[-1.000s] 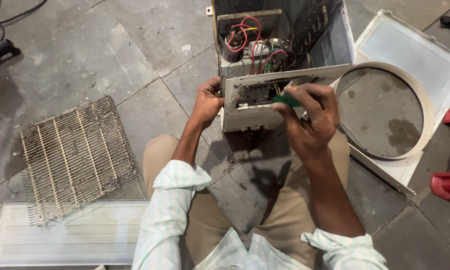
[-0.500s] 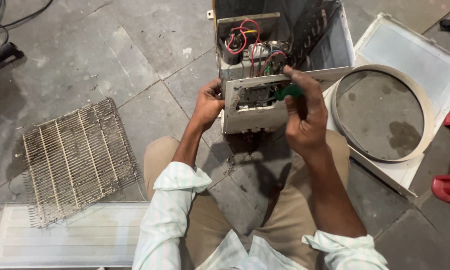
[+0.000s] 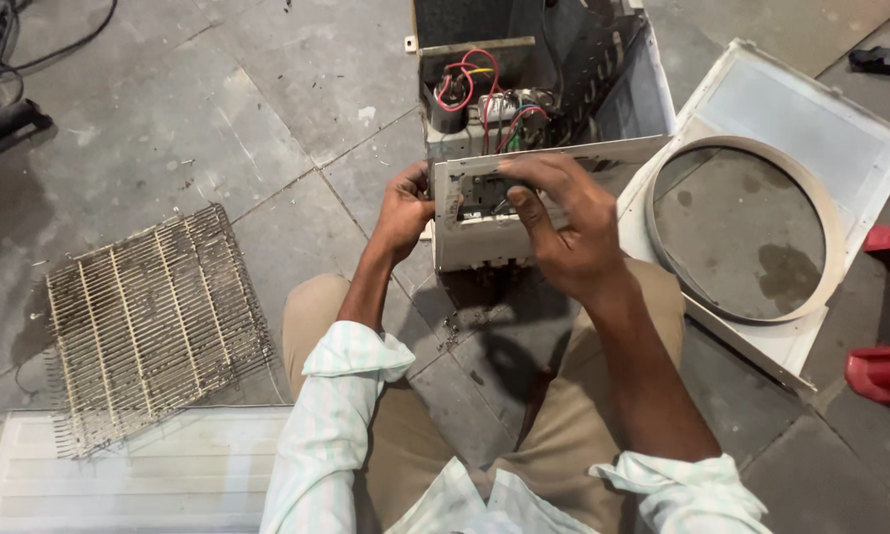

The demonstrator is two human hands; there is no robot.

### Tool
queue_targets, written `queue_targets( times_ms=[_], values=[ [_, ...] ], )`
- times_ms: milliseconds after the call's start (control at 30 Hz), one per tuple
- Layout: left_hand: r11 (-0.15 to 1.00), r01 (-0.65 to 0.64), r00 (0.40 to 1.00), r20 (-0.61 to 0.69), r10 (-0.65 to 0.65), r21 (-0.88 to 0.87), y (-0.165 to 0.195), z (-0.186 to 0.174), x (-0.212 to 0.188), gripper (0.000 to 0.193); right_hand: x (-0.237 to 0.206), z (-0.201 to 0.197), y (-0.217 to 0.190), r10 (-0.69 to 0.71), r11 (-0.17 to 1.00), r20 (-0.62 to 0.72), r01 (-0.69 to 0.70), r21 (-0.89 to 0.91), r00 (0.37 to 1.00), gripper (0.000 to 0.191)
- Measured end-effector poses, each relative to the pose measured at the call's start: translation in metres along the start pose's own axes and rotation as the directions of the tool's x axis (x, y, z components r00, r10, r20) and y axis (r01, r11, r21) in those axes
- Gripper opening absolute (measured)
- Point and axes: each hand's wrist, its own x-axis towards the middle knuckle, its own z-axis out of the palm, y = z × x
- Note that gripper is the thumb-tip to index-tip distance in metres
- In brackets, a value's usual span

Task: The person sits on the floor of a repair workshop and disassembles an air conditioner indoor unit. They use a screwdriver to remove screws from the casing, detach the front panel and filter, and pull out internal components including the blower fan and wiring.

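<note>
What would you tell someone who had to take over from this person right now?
Left hand: grips the left edge of the white control panel, steadying it.
Right hand: lies over the panel's front, fingers on its middle; whether it holds a tool cannot be seen.
The panel stands against the open metal casing, whose red and blue wires are exposed.
Already off: the dusty wire grille and white slatted cover at left, the white fan shroud at right.
Left: the panel itself, still at the casing.

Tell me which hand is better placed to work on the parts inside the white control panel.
Probably the right hand: its fingers already lie across the white control panel at the opening. The left hand grips the panel's left edge, steadying it.
</note>
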Motion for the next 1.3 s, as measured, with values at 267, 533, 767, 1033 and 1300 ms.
queue_targets(
  times_ms=[267,533,767,1033,1300],
  values=[
    [0.998,0.023,1.0,-0.003,-0.023,-0.05,0.002,0.001,0.0,0.038,0.037,-0.001,0.018,0.148,0.969,0.291,-0.197,0.149,0.945,0.019],
    [1.0,0.007,1.0,0.003,-0.007,-0.011,0.002,0.0,-0.002,0.032,0.066,-0.007,0.033,0.103,0.805,0.493,-0.363,0.469,0.864,0.043],
    [0.995,0.045,0.999,-0.006,-0.046,-0.089,-0.001,0.003,-0.007,0.028,0.045,0.019,0.031,0.213,0.869,0.088,-0.23,0.438,0.973,0.043],
    [0.999,0.016,1.0,-0.003,-0.016,-0.039,-0.003,0.003,-0.006,0.03,0.038,0.069,0.038,0.093,0.982,-0.539,0.014,0.19,0.837,0.033],
    [0.996,0.047,0.999,-0.018,-0.049,-0.077,0.006,0.007,-0.003,0.036,0.042,0.005,0.031,0.297,0.765,0.183,-0.348,0.543,0.937,0.027]
  ],
)
